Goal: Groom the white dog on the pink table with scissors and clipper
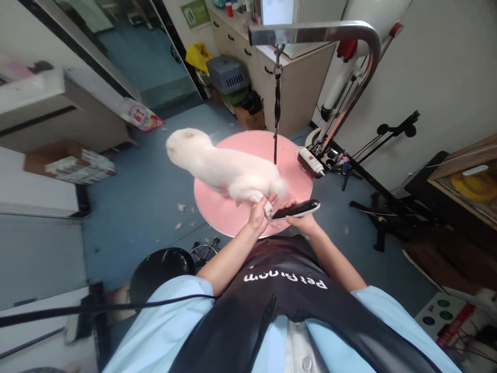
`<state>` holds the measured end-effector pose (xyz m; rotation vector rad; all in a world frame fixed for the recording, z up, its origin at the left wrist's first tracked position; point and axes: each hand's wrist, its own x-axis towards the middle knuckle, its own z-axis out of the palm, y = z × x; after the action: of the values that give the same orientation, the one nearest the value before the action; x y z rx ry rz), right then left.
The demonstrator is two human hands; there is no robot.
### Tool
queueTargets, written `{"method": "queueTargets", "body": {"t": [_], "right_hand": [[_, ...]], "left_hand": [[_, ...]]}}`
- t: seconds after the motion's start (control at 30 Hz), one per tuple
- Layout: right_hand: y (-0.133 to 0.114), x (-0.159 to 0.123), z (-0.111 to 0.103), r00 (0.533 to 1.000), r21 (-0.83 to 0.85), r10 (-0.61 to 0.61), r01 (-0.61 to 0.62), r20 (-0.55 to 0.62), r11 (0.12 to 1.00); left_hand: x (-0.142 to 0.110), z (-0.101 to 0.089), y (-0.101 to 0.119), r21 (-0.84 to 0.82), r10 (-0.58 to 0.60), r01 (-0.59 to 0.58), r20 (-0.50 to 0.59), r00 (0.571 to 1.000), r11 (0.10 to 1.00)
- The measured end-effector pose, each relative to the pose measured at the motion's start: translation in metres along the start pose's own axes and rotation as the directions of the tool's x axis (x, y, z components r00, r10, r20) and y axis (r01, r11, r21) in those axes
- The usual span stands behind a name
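A white dog [233, 168] stands on a round pink grooming table [217, 207], its head toward the left and its rear near me. My left hand [259, 215] is closed around one of its hind legs, and the paw [268, 209] shows between the fingers. In my right hand [301, 220] lies a black and silver hair clipper [297, 209], gripped from below. The clipper's blade end points left and meets the paw or is very close to it. Whether it touches I cannot tell.
A metal grooming arm [314, 33] with a hanging black strap [277, 98] rises behind the table. A bottle [311, 160] sits in a holder at the right edge. A black stool [161, 269] is at my left, and a pet carrier [228, 75] stands by the drawers.
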<state>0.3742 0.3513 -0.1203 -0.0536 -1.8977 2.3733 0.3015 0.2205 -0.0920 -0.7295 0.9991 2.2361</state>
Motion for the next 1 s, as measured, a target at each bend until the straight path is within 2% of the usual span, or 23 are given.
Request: {"method": "queueTargets", "body": {"t": [0.1, 0.17, 0.27, 0.33, 0.37, 0.47, 0.57, 0.6, 0.73, 0.83, 0.93, 1.0], "right_hand": [[0.002, 0.000, 0.007, 0.994, 0.026, -0.019, 0.022, -0.104, 0.999], [0.003, -0.002, 0.015, 0.982, 0.003, 0.017, -0.017, -0.186, 1.000], [0.003, -0.003, 0.027, 0.937, 0.012, 0.091, -0.092, -0.338, 0.996], [0.003, 0.001, 0.029, 0.948, 0.058, 0.149, -0.138, -0.281, 0.989], [0.002, 0.006, 0.027, 0.966, 0.072, 0.170, -0.159, -0.196, 0.985], [-0.002, 0.021, 0.013, 0.985, 0.062, 0.155, -0.151, -0.080, 0.987], [-0.009, 0.031, 0.001, 0.969, -0.001, 0.231, -0.232, 0.084, 0.973], [-0.011, 0.032, -0.001, 0.966, -0.006, 0.238, -0.238, 0.100, 0.971], [-0.012, 0.032, -0.001, 0.984, 0.095, 0.174, -0.176, 0.034, 0.980], [-0.012, 0.027, -0.001, 0.975, 0.152, 0.205, -0.216, 0.085, 0.964], [-0.015, 0.024, -0.004, 0.986, 0.206, 0.155, -0.166, 0.066, 0.964], [-0.017, 0.025, -0.004, 0.983, 0.196, 0.167, -0.179, 0.077, 0.964]], "left_hand": [[0.001, 0.003, 0.000, -0.025, 0.028, -0.028, -0.016, 0.999, 0.999], [0.000, 0.006, 0.001, -0.027, 0.031, -0.032, -0.028, 0.999, 0.999], [-0.002, 0.009, 0.002, 0.013, 0.019, -0.018, -0.082, 0.996, 1.000], [0.000, 0.008, 0.005, 0.062, 0.044, -0.037, -0.112, 0.993, 0.997], [0.003, 0.007, 0.006, 0.087, 0.042, -0.031, -0.128, 0.991, 0.996], [0.012, 0.004, 0.009, 0.165, 0.034, -0.026, -0.047, 0.998, 0.986], [0.010, 0.005, 0.011, 0.211, -0.003, 0.004, -0.008, 1.000, 0.978], [0.007, 0.006, 0.012, 0.209, -0.003, 0.006, -0.016, 1.000, 0.978], [-0.002, 0.011, 0.014, 0.181, -0.013, 0.022, -0.050, 0.999, 0.983], [-0.002, 0.010, 0.015, 0.163, -0.029, 0.036, -0.048, 0.998, 0.986], [0.001, 0.007, 0.015, 0.158, -0.016, 0.024, -0.052, 0.999, 0.987], [0.002, 0.006, 0.015, 0.165, -0.021, 0.026, -0.031, 0.999, 0.986]]}}
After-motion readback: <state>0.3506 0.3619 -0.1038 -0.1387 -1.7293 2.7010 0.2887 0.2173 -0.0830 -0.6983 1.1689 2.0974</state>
